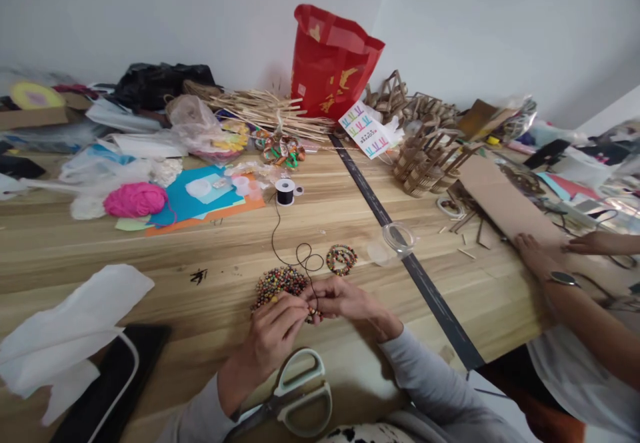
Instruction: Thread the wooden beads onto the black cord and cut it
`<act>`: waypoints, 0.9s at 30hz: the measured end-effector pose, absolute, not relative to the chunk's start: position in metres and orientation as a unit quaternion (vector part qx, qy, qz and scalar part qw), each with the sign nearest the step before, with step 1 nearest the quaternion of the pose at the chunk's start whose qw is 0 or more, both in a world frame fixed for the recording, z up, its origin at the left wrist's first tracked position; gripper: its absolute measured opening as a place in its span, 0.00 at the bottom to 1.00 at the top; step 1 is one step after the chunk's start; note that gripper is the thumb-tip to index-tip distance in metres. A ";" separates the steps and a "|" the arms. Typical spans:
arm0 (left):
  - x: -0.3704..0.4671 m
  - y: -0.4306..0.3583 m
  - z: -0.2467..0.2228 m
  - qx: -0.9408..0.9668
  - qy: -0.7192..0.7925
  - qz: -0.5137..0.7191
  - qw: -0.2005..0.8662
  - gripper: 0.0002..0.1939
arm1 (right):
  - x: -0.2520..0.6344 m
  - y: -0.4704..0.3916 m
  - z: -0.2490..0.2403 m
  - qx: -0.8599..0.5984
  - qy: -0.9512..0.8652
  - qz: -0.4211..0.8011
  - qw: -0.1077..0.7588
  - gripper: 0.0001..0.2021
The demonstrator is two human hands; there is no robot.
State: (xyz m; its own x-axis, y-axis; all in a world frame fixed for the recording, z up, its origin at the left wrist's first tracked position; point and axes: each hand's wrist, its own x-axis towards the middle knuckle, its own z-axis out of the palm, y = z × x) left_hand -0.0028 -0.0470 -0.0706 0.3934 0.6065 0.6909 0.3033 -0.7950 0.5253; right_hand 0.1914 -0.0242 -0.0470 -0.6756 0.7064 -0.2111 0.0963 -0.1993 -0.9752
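My left hand (277, 326) and my right hand (343, 298) meet fingertip to fingertip at the front edge of a pile of small multicoloured beads (280, 284). Both are closed in a pinch. A thin black cord (275, 233) runs from a white spool (285, 192), loops on the table and reaches my right fingers. What sits between the left fingertips is too small to make out. Beaded rings (341, 259) lie just behind my right hand. Scissors with pale handles (303, 396) rest close to my body, below my hands.
Pink yarn (135, 200), blue sheets (200, 196) and plastic bags lie back left. A red bag (335, 60) stands behind, beside small woven baskets (425, 163). A clear round container (399, 238) is right of centre. Another person's hands rest on cardboard (510, 200) at right.
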 end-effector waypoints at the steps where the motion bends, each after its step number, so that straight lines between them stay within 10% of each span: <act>1: -0.003 -0.048 -0.071 0.824 0.276 0.475 0.140 0.09 | 0.192 -0.023 -0.049 -0.332 -0.578 0.714 0.216 0.21; 27: -0.004 -0.046 -0.072 0.817 0.300 0.488 0.058 0.08 | 0.183 -0.023 -0.071 -0.365 -0.488 0.710 0.353 0.20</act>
State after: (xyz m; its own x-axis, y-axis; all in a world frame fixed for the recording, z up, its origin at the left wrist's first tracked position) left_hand -0.0042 -0.0464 -0.0722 0.3424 0.5475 0.7635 0.4347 -0.8128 0.3879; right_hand 0.1826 -0.0228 -0.0707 -0.4840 0.8577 -0.1734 -0.1447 -0.2738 -0.9508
